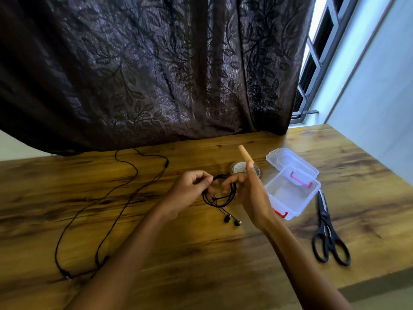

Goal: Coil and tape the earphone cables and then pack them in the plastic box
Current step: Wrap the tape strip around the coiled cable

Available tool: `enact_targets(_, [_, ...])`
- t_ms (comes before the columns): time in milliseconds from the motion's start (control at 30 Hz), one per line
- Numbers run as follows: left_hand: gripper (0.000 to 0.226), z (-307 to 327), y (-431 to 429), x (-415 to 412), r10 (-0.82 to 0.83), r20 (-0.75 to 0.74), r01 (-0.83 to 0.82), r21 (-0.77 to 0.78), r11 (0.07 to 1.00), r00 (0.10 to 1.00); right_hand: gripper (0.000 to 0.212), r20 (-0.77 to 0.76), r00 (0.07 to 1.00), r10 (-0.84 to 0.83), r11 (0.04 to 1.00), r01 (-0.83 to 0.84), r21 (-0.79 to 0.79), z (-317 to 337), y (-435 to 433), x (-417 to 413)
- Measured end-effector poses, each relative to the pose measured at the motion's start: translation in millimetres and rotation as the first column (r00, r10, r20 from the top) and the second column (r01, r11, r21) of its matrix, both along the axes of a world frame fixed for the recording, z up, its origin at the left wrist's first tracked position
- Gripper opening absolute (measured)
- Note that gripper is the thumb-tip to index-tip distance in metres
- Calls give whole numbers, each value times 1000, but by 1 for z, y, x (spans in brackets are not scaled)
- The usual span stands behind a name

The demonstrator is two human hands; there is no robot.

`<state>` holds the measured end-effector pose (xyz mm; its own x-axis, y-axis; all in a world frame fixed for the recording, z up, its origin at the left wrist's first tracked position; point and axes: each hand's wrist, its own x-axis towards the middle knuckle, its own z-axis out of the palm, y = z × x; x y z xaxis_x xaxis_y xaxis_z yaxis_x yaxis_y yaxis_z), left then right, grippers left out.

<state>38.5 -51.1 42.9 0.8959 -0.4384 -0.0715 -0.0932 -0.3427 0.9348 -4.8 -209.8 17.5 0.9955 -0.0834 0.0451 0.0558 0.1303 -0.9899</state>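
Note:
A coiled black earphone cable [220, 198] hangs between my two hands above the table, its two earbuds [232, 220] dangling near the wood. My left hand [187, 191] pinches the coil's left side. My right hand [250, 189] holds the coil's right side with its lower fingers, and a strip of brown tape [245, 154] sticks up from its raised finger. A second black earphone cable [107, 198] lies uncoiled on the left of the table. The tape roll [239, 168] sits just behind my right hand. The clear plastic box [292, 193] with red clips stands open to the right.
The box's clear lid [290, 162] lies behind the box. Black scissors [328, 233] lie at the right, near the table's edge. A dark patterned curtain [156, 74] hangs down to the wooden table [201, 253] at the back. A window is at the far right.

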Motion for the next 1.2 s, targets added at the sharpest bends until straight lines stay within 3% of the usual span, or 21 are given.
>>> enact_targets(100, [25, 7, 2, 2, -52, -145, 33, -132, 991, 988, 76, 46, 998, 37, 989, -43, 141, 17, 2, 4])
enact_targets(200, [27, 18, 4, 5, -85, -172, 53, -185, 981, 981, 77, 56, 997, 51, 984, -60, 170, 28, 4, 8])
enact_targets(300, [27, 36, 3, 7, -68, -148, 30, -247, 969, 987, 75, 70, 996, 56, 981, -68, 184, 36, 3, 12])
enact_targets(600, [24, 83, -8, 10, 49, -22, -53, -410, 910, 999, 71, 90, 996, 1, 892, -41, 450, 30, 8, 20])
enact_targets(800, [23, 104, -15, 14, 99, -1, -89, -456, 885, 995, 87, 43, 995, 88, 963, -96, 250, 9, 32, 12])
enact_targets(1033, [22, 114, -9, 22, 224, -36, -209, -533, 820, 974, 95, 7, 950, 313, 945, -312, 101, -6, 27, 5])
enact_targets(1200, [24, 117, 0, 27, 302, -64, -282, -580, 764, 951, 98, -24, 979, 202, 979, -201, 42, -12, 1, 7])
